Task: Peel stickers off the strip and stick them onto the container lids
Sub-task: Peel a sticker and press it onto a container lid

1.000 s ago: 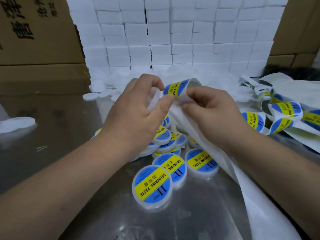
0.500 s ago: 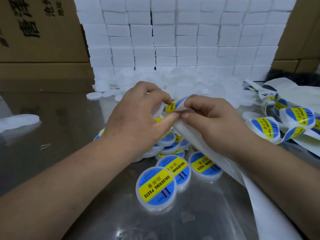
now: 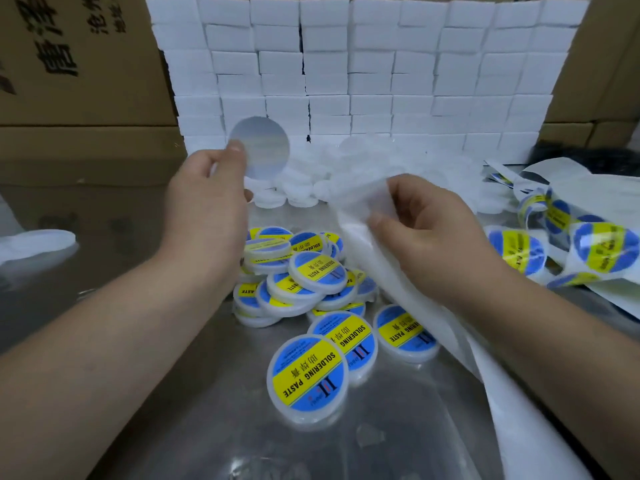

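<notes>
My left hand (image 3: 207, 199) pinches a round sticker (image 3: 260, 147) by its lower left edge and holds it up, its pale back side facing me. My right hand (image 3: 426, 233) grips the white backing strip (image 3: 374, 271), which trails down to the lower right. Between my arms lies a pile of labelled lids (image 3: 304, 271) with blue and yellow "SOLDERING PASTE" stickers; the nearest labelled lid (image 3: 308, 372) lies alone in front. Plain white lids (image 3: 298, 188) are heaped farther back on the table.
A wall of stacked white blocks (image 3: 363, 71) closes the back. Cardboard boxes (image 3: 76, 64) stand left and right. Coils of sticker strip (image 3: 561, 244) with unpeeled stickers lie at the right. The metal table (image 3: 207, 427) is shiny. A white lid (image 3: 34, 240) lies far left.
My left hand has pulled the sticker free of the strip and lifted it up and to the left. My hands, which were together, are now apart.
</notes>
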Demonstrator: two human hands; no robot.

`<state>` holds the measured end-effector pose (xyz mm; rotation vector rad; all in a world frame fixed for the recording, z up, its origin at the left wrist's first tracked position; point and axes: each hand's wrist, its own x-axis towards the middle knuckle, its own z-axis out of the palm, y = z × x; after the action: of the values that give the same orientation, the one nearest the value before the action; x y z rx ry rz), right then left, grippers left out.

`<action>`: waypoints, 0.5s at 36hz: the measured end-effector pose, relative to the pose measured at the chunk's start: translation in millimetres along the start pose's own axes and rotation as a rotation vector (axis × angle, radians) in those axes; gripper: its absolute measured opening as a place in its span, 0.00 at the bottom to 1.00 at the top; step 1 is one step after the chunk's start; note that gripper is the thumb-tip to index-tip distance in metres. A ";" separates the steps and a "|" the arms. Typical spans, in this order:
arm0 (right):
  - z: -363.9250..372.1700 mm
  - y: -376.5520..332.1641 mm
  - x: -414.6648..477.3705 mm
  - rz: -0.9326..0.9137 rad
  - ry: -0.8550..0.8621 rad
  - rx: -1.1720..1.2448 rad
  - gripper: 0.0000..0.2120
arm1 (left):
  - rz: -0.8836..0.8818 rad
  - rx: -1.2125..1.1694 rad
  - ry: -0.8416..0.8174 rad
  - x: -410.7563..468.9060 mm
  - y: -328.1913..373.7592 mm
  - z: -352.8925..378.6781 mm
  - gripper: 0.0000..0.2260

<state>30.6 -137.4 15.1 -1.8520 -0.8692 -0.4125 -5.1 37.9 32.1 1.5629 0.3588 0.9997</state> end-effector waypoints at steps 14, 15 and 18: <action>-11.1 5.6 1.8 -0.021 0.340 -0.344 0.30 | 0.251 0.218 -0.224 -23.9 -6.4 3.3 0.09; -11.2 4.0 1.8 -0.050 0.337 -0.354 0.29 | 0.255 0.220 -0.228 -24.0 -6.7 3.3 0.09; -9.0 1.0 1.8 -0.099 0.282 -0.265 0.22 | 0.279 0.249 -0.251 -26.2 -7.6 3.5 0.08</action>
<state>33.4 -145.0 19.5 -1.9331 -0.7411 -0.8638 -15.5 19.0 15.0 1.9807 0.0925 0.9813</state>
